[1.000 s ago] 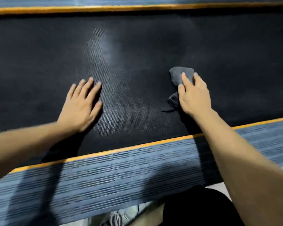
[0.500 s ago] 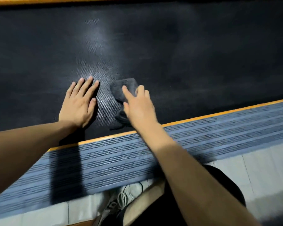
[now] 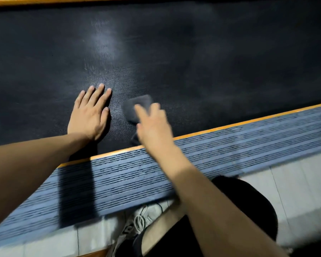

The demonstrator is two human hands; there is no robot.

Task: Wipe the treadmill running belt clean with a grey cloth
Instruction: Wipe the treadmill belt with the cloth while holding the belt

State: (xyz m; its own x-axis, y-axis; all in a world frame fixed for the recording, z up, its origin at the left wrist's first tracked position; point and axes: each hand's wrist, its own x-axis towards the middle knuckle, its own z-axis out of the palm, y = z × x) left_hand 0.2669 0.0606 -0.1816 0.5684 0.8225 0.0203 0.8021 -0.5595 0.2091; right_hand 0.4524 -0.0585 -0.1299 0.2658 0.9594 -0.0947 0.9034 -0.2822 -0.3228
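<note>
The black textured running belt [image 3: 202,58] fills the upper half of the head view. My left hand [image 3: 90,114] lies flat on it, fingers straight and together, near the belt's near edge. Just to its right a small grey cloth [image 3: 136,104] lies on the belt. My right hand [image 3: 153,127] presses down on the cloth with fingers stretched over it. This hand is motion-blurred. A fold of the cloth shows under the palm, by the orange edge strip.
A thin orange strip [image 3: 248,122] borders the belt's near side, and another runs along the top edge. A blue-grey ribbed side rail [image 3: 137,179] lies between the belt and me. Below it are pale floor tiles, my knee in black shorts and a grey shoe [image 3: 141,219].
My right hand has slid the cloth leftward along the belt from well to the right, ending close beside my left hand. My left hand has stayed flat in place.
</note>
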